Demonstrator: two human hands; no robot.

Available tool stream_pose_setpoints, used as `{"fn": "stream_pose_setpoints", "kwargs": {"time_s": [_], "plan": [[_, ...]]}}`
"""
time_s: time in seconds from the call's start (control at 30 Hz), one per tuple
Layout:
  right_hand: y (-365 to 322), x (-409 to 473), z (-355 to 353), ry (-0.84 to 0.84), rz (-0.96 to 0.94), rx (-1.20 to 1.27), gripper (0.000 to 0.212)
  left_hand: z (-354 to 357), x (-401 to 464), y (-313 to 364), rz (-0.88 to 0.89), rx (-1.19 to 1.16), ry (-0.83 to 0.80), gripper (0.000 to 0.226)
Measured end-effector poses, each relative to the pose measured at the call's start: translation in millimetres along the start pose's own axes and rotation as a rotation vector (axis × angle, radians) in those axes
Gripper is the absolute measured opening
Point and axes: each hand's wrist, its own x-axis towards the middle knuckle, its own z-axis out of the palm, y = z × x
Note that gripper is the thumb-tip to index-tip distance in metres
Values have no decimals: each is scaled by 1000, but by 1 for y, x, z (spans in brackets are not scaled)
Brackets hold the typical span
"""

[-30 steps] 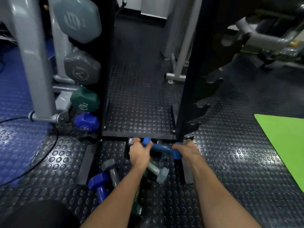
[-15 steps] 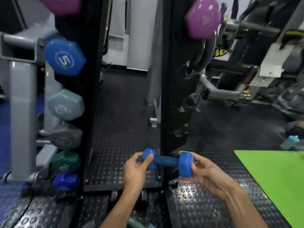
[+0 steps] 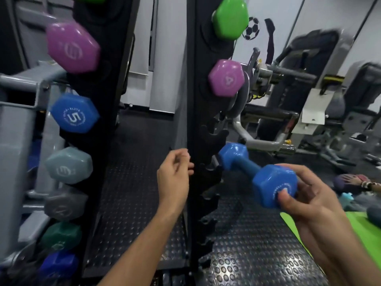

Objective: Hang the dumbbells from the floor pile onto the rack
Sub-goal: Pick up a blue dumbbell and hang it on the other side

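Head view: right hand (image 3: 305, 195) holds blue dumbbell (image 3: 257, 175), seemingly beside rack (image 3: 198, 112).

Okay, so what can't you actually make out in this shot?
Head view only:
- Floor pile: cut off below the bottom edge.
- Number on the blue dumbbell held by the right hand: covered by its fingers.
- Left hand: blurred fingertips, contact with the rack unclear.
- Lowest rack dumbbells: markings blurred.
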Motion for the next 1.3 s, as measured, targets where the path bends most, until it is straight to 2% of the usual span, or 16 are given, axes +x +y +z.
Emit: {"fn": "stream_pose_setpoints", "kwargs": {"time_s": [0.1, 0.17, 0.33, 0.43, 0.57, 0.73, 0.93, 1.0, 1.1, 1.2, 1.3], "plan": [[-12, 18, 3, 75, -106, -1, 43, 7, 20, 16, -11, -16, -40, 31], [-19, 35, 7, 91, -150, -26, 45, 14, 35, 25, -35, -51, -109, 45], [-17, 87, 27, 178, -187, -162, 38, 32, 54, 39, -74, -89, -246, 87], [-8, 109, 38, 158, -185, -184, 38, 38, 57, 40, -101, -79, -272, 100], [-3, 134, 50, 151, -179, -197, 38, 37, 57, 41, -148, -97, -273, 97], [10, 155, 58, 119, -202, -277, 42, 31, 55, 44, -126, -59, -303, 95], [9, 166, 52, -49, -126, -268, 47, 27, 59, 46, -95, -98, -316, 110], [11, 165, 53, -60, -95, -231, 48, 27, 58, 47, -84, -102, -330, 113], [18, 165, 56, -53, -52, -203, 65, 29, 56, 48, -84, -111, -334, 119], [22, 165, 60, -147, -41, -288, 88, 27, 52, 53, -111, -133, -335, 123], [22, 164, 63, -193, -39, -323, 107, 21, 51, 56, -134, -152, -376, 92]]}}
